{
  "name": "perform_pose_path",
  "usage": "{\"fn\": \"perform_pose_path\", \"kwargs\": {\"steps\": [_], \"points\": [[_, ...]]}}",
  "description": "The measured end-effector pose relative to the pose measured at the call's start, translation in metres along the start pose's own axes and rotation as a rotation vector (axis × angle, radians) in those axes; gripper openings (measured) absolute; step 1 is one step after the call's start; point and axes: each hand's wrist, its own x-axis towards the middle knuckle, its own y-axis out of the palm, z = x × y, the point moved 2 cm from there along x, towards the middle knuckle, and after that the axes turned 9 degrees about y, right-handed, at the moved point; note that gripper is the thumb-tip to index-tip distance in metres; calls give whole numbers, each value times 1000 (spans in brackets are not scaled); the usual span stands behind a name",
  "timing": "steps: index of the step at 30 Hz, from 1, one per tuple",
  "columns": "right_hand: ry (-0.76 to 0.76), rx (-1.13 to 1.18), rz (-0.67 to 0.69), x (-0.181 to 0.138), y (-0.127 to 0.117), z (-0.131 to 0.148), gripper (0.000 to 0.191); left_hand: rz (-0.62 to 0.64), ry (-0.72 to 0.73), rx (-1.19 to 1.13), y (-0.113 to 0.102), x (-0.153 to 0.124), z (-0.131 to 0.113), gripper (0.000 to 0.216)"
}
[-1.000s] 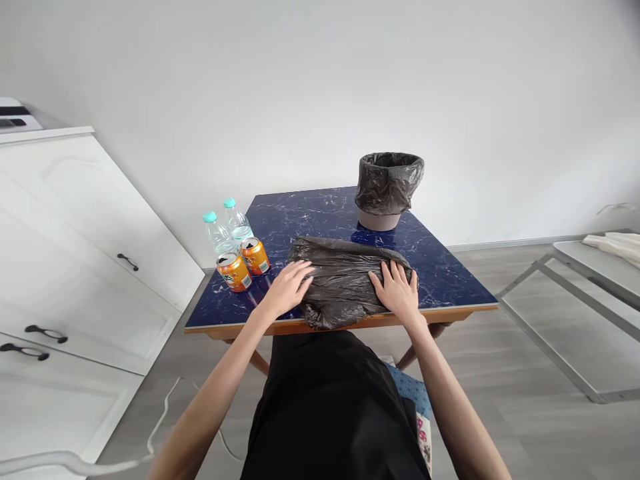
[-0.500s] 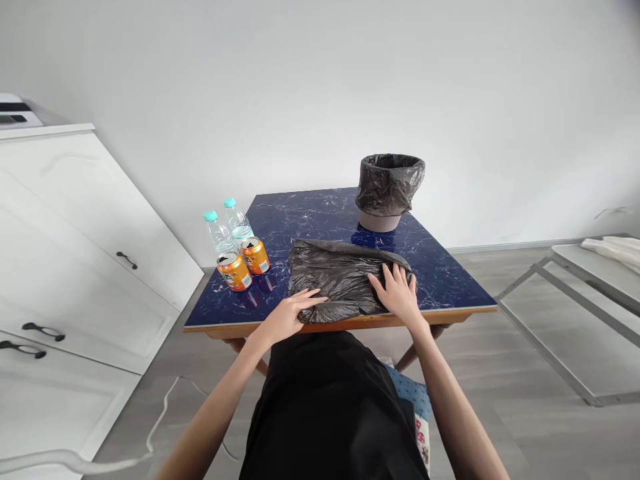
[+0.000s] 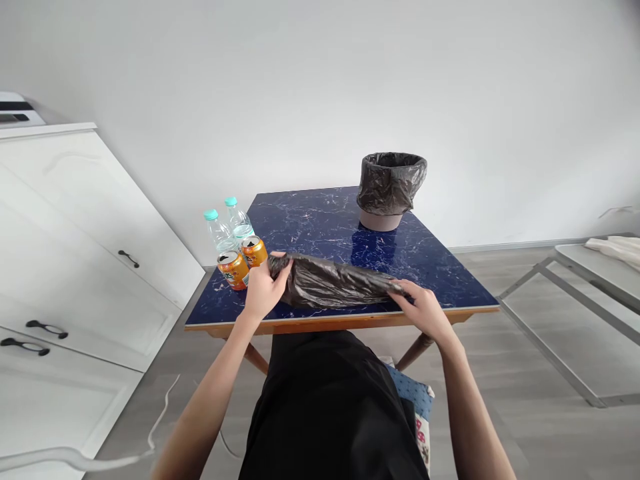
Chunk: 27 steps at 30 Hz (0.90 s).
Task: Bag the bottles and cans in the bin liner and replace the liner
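A crumpled black plastic bag [image 3: 334,283] lies folded into a long strip near the front edge of the blue marbled table [image 3: 310,223]. My left hand [image 3: 265,290] is closed on the bag's left end. At the bag's right end my right hand [image 3: 424,308] pinches the plastic, fingers closed. A small bin [image 3: 391,190] lined with a black bag stands at the back right of the table.
Two orange drink cans [image 3: 243,261] and two clear water bottles [image 3: 227,223] with teal caps stand at the table's left edge, close to my left hand. White cabinets [image 3: 75,247] fill the left side. A grey metal frame [image 3: 575,300] stands on the floor at the right.
The bag was spread flat under my palms; now it is folded narrower into a strip. My left hand moved to its left end and my right hand to its right end, both gripping.
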Motion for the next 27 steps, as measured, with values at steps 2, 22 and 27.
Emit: {"fn": "perform_pose_path", "kwargs": {"steps": [2, 22, 27], "points": [[85, -13, -16, 3, 0, -6, 48, 14, -50, 178, 5, 8, 3, 35], [-269, -109, -128, -10, 30, 92, 47, 546, 337, 248, 115, -17, 15, 67], [-127, -381, -42, 20, 84, 53, 62, 585, 246, 241, 127, -9, 46, 71]]}}
